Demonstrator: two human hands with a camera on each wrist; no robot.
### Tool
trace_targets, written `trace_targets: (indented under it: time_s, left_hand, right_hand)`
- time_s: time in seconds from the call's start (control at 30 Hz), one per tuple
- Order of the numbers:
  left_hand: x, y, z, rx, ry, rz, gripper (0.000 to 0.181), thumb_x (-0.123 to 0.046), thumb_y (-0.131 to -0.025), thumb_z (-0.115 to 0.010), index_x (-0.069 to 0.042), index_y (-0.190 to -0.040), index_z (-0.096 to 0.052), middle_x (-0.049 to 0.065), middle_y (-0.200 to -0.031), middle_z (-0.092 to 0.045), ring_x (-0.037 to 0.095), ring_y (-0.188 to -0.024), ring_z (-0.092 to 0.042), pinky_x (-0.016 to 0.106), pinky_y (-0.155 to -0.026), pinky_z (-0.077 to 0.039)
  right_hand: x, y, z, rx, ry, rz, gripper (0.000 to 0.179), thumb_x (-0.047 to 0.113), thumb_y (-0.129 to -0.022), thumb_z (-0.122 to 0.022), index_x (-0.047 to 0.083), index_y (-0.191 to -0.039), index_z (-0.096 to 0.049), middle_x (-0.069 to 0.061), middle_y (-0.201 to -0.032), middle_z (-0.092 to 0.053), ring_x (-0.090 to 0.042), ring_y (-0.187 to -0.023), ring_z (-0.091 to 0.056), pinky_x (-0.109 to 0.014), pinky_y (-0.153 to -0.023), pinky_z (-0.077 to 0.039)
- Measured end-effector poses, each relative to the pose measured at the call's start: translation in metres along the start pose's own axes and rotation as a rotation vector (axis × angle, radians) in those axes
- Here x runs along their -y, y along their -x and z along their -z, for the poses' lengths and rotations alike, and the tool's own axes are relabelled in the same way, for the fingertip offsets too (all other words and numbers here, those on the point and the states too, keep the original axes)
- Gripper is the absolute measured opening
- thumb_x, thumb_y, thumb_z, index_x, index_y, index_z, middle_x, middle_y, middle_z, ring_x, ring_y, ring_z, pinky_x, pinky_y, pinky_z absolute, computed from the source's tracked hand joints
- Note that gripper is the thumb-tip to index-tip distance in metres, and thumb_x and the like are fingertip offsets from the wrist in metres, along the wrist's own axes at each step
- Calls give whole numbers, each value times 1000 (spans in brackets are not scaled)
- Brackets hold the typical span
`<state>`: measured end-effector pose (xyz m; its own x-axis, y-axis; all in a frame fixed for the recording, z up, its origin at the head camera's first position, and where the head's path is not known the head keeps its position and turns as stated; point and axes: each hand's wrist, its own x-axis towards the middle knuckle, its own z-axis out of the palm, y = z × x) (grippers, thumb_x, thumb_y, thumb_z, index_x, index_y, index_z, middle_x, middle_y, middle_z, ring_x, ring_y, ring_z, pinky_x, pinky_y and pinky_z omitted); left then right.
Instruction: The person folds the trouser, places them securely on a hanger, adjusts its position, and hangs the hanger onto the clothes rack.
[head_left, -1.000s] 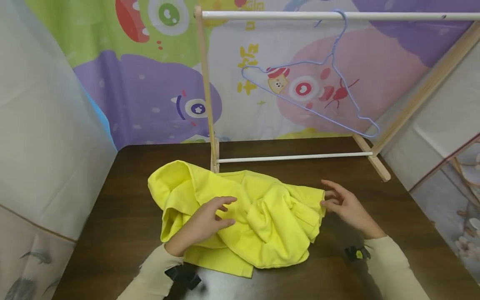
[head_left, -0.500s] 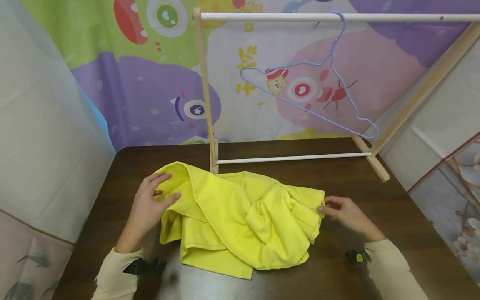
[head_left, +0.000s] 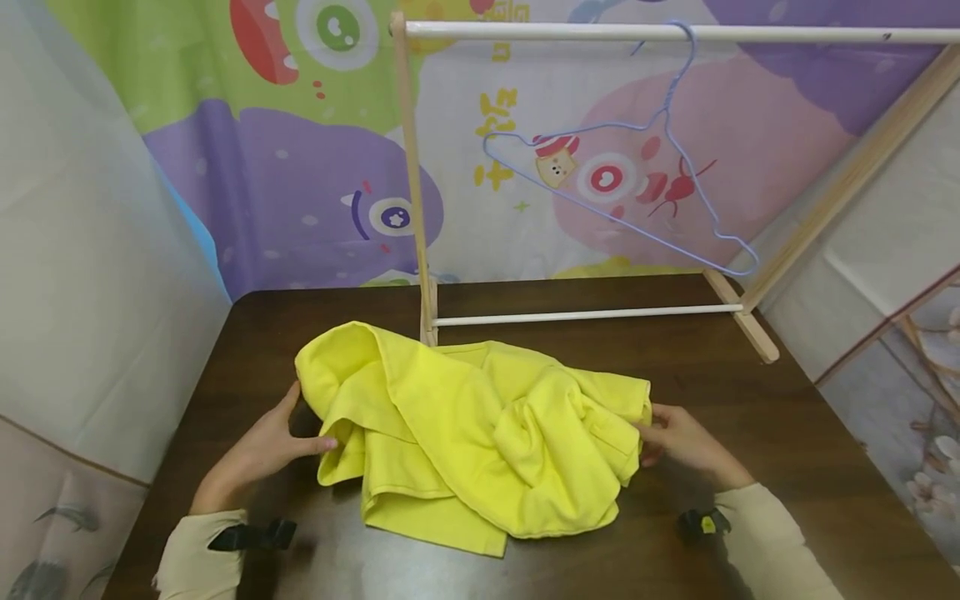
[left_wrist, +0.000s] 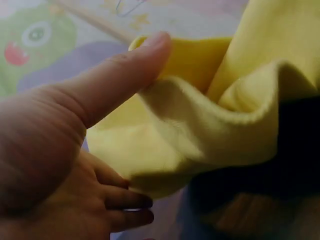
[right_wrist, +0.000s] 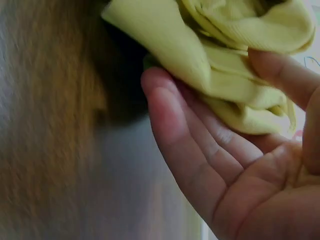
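Observation:
A bright yellow garment [head_left: 450, 433] lies crumpled and partly folded on the dark wooden table [head_left: 285, 567]; its full shape is hidden in the folds. At its left end is my left hand [head_left: 258, 450], the thumb along a raised edge and the other fingers reaching behind and below the cloth. In the left wrist view these fingers [left_wrist: 120, 200] look straight and loose. My right hand [head_left: 686, 442] is at the opposite end. The right wrist view has its thumb touching the cloth from above, while nearly straight fingers [right_wrist: 200, 145] lie under the folds.
Behind the garment stands a rack with a white top rail [head_left: 540, 32], wooden posts and a low white bar [head_left: 585, 316]. A light blue wire hanger [head_left: 600, 208] hangs from the rail. A printed cartoon curtain [head_left: 315, 192] covers the back.
My left hand has moved left and down, from over the garment to its left end. The right hand has come in at the right edge, fingers now beneath the cloth. The garment lies almost the same.

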<state>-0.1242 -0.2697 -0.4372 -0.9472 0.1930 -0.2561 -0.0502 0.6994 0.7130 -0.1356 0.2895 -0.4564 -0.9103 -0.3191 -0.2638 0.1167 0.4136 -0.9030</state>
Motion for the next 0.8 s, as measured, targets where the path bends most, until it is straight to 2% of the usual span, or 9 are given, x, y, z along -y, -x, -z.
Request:
trace_targets:
  time_s: [0.17,0.27,0.4,0.5,0.63,0.8]
  left_hand:
    - [12,-5,-2,24,152,-31,118,-32,-82,-78,-1,-153,11,32,-154,-18,51,-141,-12,70,-103,-20]
    - [14,-10,-5,12,212,-40,106,-30,-84,-77,0,-155,-5,29,-149,-34,48,-138,-25,67,-102,-28]
    - [15,-16,-13,-73,181,-60,69,-23,-88,-74,7,-141,-41,25,-129,-56,41,-118,-53,52,-92,-47]
    - [13,-20,-19,-157,128,-77,43,-12,-89,-70,8,-125,-58,21,-112,-66,31,-100,-62,40,-80,-52]
    - [9,-23,-22,-239,83,-68,27,-5,-87,-67,6,-112,-67,16,-100,-70,23,-87,-60,34,-73,-49]
    - [7,-22,-20,-284,49,-31,23,-5,-87,-66,6,-108,-69,17,-100,-70,26,-88,-60,36,-72,-47]
  right_hand:
    - [-3,0,-7,-32,-82,-68,39,11,-97,-59,-17,-121,-51,-10,-87,-65,-24,-72,-65,-39,-63,-57]
    - [-5,0,-11,-53,-111,-78,36,9,-96,-58,-17,-120,-52,-10,-88,-64,-24,-72,-65,-39,-63,-57]
    - [-5,1,-14,-100,-90,-62,30,5,-95,-57,-16,-116,-55,-11,-88,-63,-24,-70,-65,-38,-62,-57]
    - [-4,0,-17,-135,-66,-51,26,3,-94,-56,-15,-113,-58,-11,-87,-62,-23,-70,-64,-37,-61,-57]
    - [-4,-2,-15,-152,-52,-41,23,2,-95,-55,-15,-109,-59,-10,-83,-62,-23,-70,-64,-37,-60,-57]
    - [-3,1,-5,-156,-22,-50,27,6,-94,-62,-15,-110,-60,-10,-82,-65,-23,-67,-65,-38,-59,-56]
